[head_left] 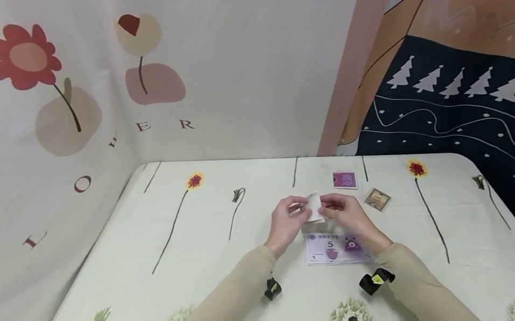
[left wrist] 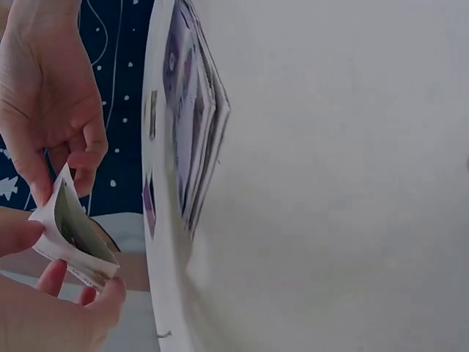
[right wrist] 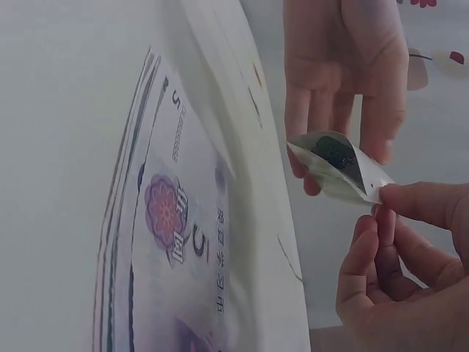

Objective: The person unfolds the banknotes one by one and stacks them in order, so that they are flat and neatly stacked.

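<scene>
Both hands hold a partly folded play banknote [head_left: 314,208] just above the table, its white side outward. Its greenish printed inside [left wrist: 77,231] shows between the bent halves in the left wrist view. My left hand [head_left: 289,223] pinches the left side of the note between thumb and fingers. The right hand [head_left: 349,217] pinches the opposite edge, thumb and index finger on a corner in the right wrist view. Below the hands lies a stack of purple 5 play banknotes [head_left: 330,248], partly covered by the right wrist.
Beyond the hands, a small folded purple note [head_left: 344,180] and a folded brown note [head_left: 378,199] lie on the table. A flower-print cloth [head_left: 195,277] covers the table. Printed curtains [head_left: 246,75] hang behind it.
</scene>
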{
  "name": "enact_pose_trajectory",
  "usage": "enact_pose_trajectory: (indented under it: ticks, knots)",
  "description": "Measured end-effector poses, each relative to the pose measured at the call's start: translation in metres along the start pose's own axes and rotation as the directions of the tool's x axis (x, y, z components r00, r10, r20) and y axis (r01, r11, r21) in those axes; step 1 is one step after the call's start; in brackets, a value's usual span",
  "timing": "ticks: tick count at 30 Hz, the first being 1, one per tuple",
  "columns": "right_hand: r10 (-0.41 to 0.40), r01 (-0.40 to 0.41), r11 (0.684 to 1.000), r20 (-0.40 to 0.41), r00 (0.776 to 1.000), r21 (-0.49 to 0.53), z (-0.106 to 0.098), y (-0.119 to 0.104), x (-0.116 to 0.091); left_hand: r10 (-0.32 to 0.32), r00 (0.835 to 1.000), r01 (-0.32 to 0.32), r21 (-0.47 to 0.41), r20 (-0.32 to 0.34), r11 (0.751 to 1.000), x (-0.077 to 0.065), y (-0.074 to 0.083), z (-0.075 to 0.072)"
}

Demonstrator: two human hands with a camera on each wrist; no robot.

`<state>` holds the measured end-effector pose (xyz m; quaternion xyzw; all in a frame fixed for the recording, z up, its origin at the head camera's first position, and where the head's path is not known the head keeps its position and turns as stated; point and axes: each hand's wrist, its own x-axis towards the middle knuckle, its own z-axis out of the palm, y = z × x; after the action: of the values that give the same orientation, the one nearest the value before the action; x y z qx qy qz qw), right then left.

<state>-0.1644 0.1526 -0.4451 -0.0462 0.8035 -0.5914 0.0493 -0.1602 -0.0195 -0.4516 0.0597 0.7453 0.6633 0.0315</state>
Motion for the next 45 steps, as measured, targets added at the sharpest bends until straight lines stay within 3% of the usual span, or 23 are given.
enact_pose_trajectory:
  ticks: [10, 22, 30, 39, 42, 45]
  knots:
    - [-0.018, 0.016, 0.999, 0.05, 0.999, 0.037, 0.005, -0.004, -0.01, 0.008, 1.0, -0.009, -0.085, -0.016, 0.996, -0.004, 0.005, 0.006]
    - [-0.079, 0.075, 0.994, 0.039, 0.996, 0.078, 0.004, -0.003, -0.014, 0.051, 0.998, -0.053, -0.071, -0.031, 0.996, -0.002, 0.003, 0.01]
    - [-0.075, 0.073, 0.995, 0.018, 0.997, 0.071, 0.004, -0.005, -0.016, 0.074, 0.997, -0.074, -0.039, -0.015, 0.996, -0.004, 0.005, 0.008]
    - [-0.079, 0.08, 0.994, -0.016, 0.997, 0.08, 0.004, 0.001, -0.013, 0.072, 0.997, -0.068, -0.168, 0.017, 0.983, -0.003, 0.004, 0.01]
    - [-0.079, 0.081, 0.994, -0.028, 0.996, 0.075, 0.004, 0.002, -0.013, 0.086, 0.996, -0.082, -0.165, 0.02, 0.983, -0.005, 0.007, 0.01]
    - [-0.073, 0.076, 0.994, -0.042, 0.996, 0.076, 0.005, 0.001, -0.013, 0.11, 0.994, -0.108, -0.141, 0.007, 0.984, -0.012, 0.021, 0.009]
